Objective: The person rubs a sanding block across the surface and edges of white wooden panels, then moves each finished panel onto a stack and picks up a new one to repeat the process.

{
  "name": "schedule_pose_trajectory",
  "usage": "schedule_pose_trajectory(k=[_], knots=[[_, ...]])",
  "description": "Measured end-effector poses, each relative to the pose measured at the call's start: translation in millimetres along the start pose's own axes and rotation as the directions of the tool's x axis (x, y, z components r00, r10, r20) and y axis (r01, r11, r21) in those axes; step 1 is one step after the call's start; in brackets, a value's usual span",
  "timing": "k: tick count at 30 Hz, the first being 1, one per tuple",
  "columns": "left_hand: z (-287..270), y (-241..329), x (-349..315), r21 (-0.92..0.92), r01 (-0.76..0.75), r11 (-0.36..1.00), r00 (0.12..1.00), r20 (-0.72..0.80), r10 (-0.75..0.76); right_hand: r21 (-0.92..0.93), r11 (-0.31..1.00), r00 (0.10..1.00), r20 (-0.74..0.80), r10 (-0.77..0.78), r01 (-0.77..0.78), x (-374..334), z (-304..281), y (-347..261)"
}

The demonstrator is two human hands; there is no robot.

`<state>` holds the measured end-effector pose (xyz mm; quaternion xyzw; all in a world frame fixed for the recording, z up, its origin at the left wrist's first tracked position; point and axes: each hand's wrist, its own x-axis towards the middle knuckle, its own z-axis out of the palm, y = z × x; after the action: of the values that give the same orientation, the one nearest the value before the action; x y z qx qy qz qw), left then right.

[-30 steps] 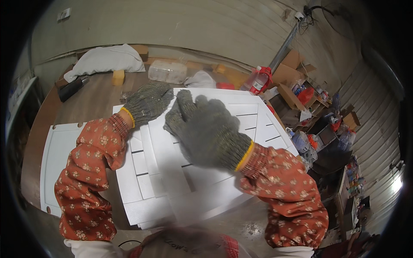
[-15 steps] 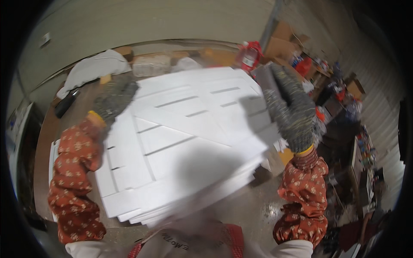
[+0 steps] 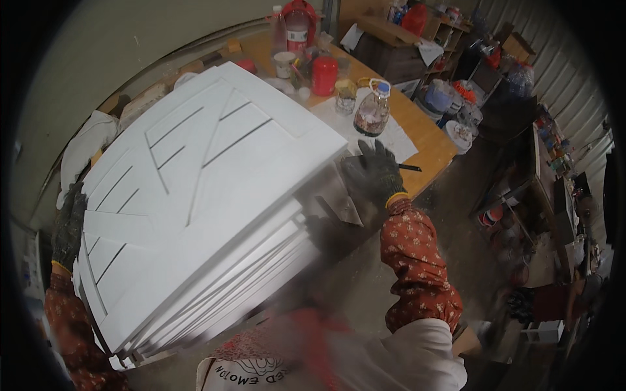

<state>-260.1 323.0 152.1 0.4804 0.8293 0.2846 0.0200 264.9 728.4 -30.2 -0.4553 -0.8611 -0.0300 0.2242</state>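
A stack of white panels (image 3: 215, 163) with slots and raised strips on its top sheet lies in front of me on the table. Several panel edges show on the near side, unevenly lined up. Along the stack's left edge rests my left hand (image 3: 68, 225) in a dark knitted glove, fingers stretched out flat against it. My right hand (image 3: 377, 171), gloved alike, is beside the right corner of the top panel, fingers spread. Whether its thumb touches that corner is hard to make out. Beyond the right hand stands a clear jug (image 3: 373, 112) with a blue cap and dark contents.
On the wooden table (image 3: 435, 144) are a red container (image 3: 324, 75), a white cup (image 3: 284, 64) and a large bottle (image 3: 297, 31) in red wrapping. A white cloth (image 3: 85, 146) lies left. Buckets (image 3: 458, 135) and cluttered shelving (image 3: 450, 39) stand to the right.
My view has turned, so the stack appears further left and more of the tabletop shows. My left hand now lies along the left edge; my right hand has spread its fingers at the right corner.
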Motion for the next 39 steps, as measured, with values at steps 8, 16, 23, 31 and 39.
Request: schedule_pose_trajectory(k=[8, 16, 23, 31, 39], knots=[[-1.6, 36.8, -12.1, 0.343, -0.216, 0.914, 0.976, 0.111, 0.189, -0.195, 0.97, 0.989, 0.056, -0.138, 0.147, -75.9, 83.6, -32.2], [7.9, 99.1, -43.2, -0.573, 0.17, 0.801, 0.985, 0.099, -0.138, 0.298, 0.918, 0.956, 0.055, -0.29, 0.261, -79.8, 61.7, -42.2], [6.2, 28.1, -40.6, 0.019, 0.094, 0.995, 0.984, -0.155, -0.09, 0.039, 0.998, 0.944, 0.326, 0.04, -0.056, -75.6, 21.0, -93.0], [27.1, 20.2, -7.2, 0.211, -0.018, 0.977, 0.982, -0.178, 0.056, 0.144, 0.976, 0.978, 0.11, -0.179, 0.163, -66.9, 52.7, -15.0], [41.2, -21.4, 3.6, 0.005, -0.28, 0.96, 0.93, -0.246, 0.273, 0.53, 0.837, 0.99, 0.101, 0.095, -0.134, -85.8, 42.1, -22.1]])
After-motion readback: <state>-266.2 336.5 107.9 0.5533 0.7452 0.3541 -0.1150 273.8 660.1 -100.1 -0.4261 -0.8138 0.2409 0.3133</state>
